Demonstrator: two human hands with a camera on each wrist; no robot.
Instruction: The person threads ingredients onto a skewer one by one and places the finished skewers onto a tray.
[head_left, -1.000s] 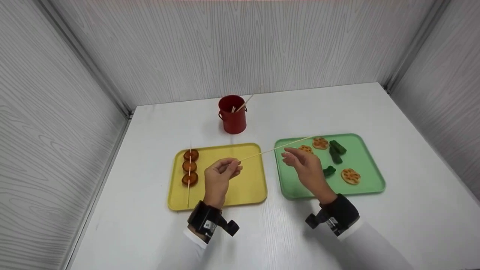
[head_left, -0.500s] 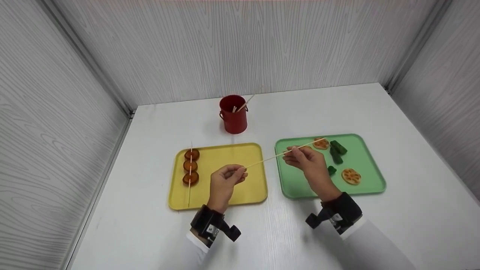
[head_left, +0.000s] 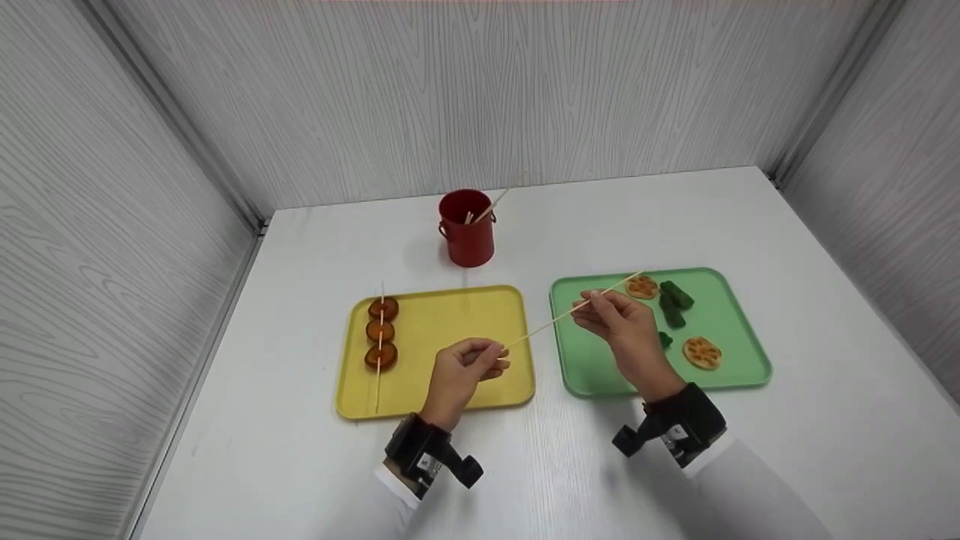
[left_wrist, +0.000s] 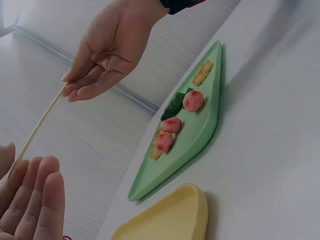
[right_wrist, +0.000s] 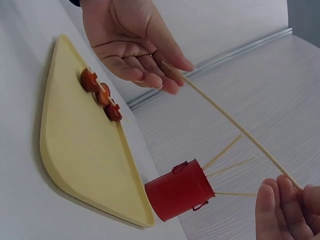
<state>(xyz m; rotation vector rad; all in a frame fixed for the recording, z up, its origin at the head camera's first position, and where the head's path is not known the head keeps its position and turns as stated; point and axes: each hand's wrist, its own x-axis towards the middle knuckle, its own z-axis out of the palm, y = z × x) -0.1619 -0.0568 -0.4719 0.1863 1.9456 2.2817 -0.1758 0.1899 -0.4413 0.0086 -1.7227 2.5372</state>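
A thin wooden skewer (head_left: 553,322) is held slanted in the air between both hands. My left hand (head_left: 459,375) pinches its lower end between thumb and fingers, above the yellow tray (head_left: 442,304). Farther up the stick, my right hand (head_left: 628,337) pinches it over the left part of the green tray (head_left: 739,360). In the right wrist view, the skewer (right_wrist: 235,122) is bare between the two hands. Lotus root slices (head_left: 702,352) and green pepper pieces (head_left: 673,311) lie on the green tray. Pink balls (left_wrist: 193,101) also sit there, seen in the left wrist view.
On the yellow tray's left side lies a skewer with three round orange-brown slices (head_left: 380,331). Behind the trays stands a red bucket (head_left: 471,244) with several skewers in it. Grey wood-grain panels (head_left: 480,97) border the white table (head_left: 600,217) at the back and sides.
My right hand, its fingers off the skewer at first, has come to pinch it. My left hand has moved right and slightly nearer with the lower end, so the stick slants more steeply.
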